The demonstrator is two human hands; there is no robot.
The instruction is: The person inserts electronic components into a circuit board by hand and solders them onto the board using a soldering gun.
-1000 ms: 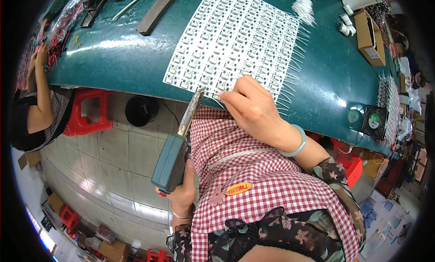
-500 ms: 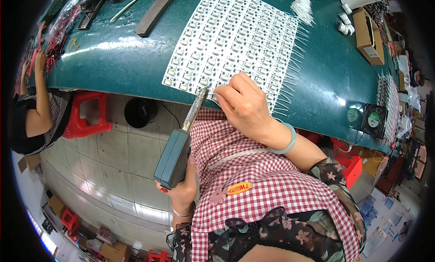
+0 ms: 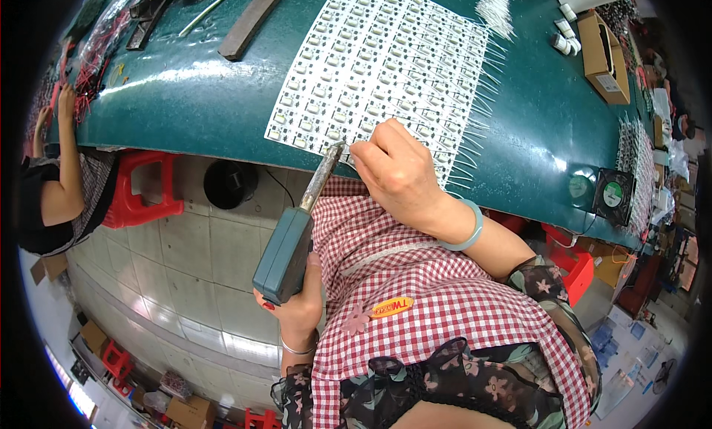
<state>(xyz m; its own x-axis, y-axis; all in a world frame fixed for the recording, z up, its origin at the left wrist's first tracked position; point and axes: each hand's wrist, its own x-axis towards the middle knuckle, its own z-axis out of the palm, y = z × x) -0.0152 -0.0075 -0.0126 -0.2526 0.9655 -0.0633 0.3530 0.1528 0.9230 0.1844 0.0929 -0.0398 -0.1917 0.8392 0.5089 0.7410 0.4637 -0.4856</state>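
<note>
A soldering iron (image 3: 285, 255) with a blue-grey pistol-shaped body is gripped in my left hand (image 3: 300, 310). Its metal barrel slants up and its tip meets the near edge of a white circuit board panel (image 3: 348, 77). Rows of small components cover the panel, and thin white wires stick out along its right side. My right hand (image 3: 400, 173) rests over the panel's near edge, thumb and fingers pinched close to the iron's tip. Whatever lies in that pinch is too small or hidden to make out.
Beyond the panel lies a bundle of white wires (image 3: 495, 12). A grey bar (image 3: 252, 21) lies on the green table (image 3: 178, 110). To the right are a cardboard box (image 3: 604, 62) and a small black fan (image 3: 614, 194). Another person's arm (image 3: 65, 154) works at the far left, by a red stool (image 3: 144, 192).
The iron's tip has shifted very slightly to the right, toward my right fingertips. My right hand has edged a little left; both hands keep their grips.
</note>
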